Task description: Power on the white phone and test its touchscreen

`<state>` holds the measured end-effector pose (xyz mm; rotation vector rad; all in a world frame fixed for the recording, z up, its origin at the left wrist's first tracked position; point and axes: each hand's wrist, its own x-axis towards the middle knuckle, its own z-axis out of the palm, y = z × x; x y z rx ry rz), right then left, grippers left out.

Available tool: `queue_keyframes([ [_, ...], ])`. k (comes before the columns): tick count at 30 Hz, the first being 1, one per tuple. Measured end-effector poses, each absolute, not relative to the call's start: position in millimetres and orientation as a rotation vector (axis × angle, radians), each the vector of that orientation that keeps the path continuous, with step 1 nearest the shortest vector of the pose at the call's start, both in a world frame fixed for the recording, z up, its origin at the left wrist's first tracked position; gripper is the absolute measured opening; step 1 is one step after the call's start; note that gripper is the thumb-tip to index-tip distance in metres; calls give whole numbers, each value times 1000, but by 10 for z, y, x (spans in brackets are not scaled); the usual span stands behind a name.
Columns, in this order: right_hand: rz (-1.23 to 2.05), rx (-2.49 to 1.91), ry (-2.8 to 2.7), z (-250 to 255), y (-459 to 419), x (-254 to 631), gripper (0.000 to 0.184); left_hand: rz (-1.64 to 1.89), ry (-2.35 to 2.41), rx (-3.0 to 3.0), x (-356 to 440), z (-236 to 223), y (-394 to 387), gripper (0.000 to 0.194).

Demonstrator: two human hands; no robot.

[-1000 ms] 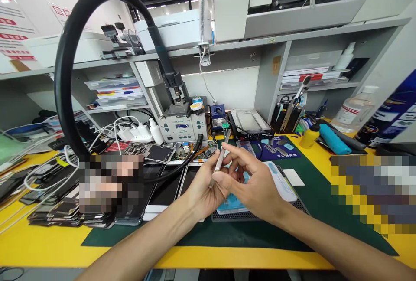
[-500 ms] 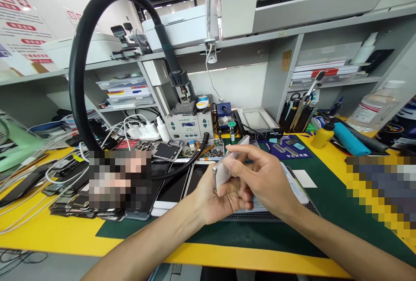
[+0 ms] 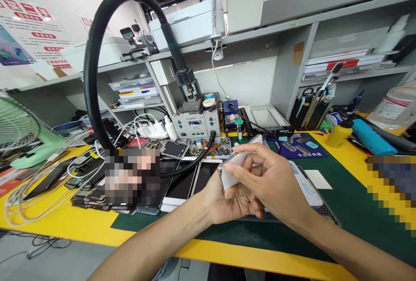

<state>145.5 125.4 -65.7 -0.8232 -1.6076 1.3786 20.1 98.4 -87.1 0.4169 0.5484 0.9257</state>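
A slim silver smartphone (image 3: 230,178) is held tilted on its edge above the green mat (image 3: 354,203). My left hand (image 3: 224,203) cradles it from below, with fingers curled round its lower side. My right hand (image 3: 269,177) grips the same phone from the right, thumb on the near face and forefinger along the upper edge. Part of the phone is hidden behind the right fingers. Below and behind the hands lie a white phone (image 3: 206,174) and a black mesh pad (image 3: 328,214) with a pale blue-white item (image 3: 305,185) on it.
Stacked phones (image 3: 92,198) and loose white cables (image 3: 19,203) cover the left side. A rework station (image 3: 196,125) with a thick looping black hose (image 3: 89,68) stands behind. On the right are a yellow bottle (image 3: 338,135), a turquoise tool (image 3: 373,137) and a tool holder (image 3: 303,109).
The view has swung left, so the scene sits further right and the green fan shows more. Both hands still hold the phone; the right thumb sits slightly nearer its near end.
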Motion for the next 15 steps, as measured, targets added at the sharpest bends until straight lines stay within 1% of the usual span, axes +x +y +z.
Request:
queue_keyframes([
  [8,1419,-750,-1678,-678,1311,1491,52,1085,610,437,211,-907,996,37],
  [15,1510,-697,-1636,-703,1373,1487,50,1137,672,413,187,-885,1039,51],
])
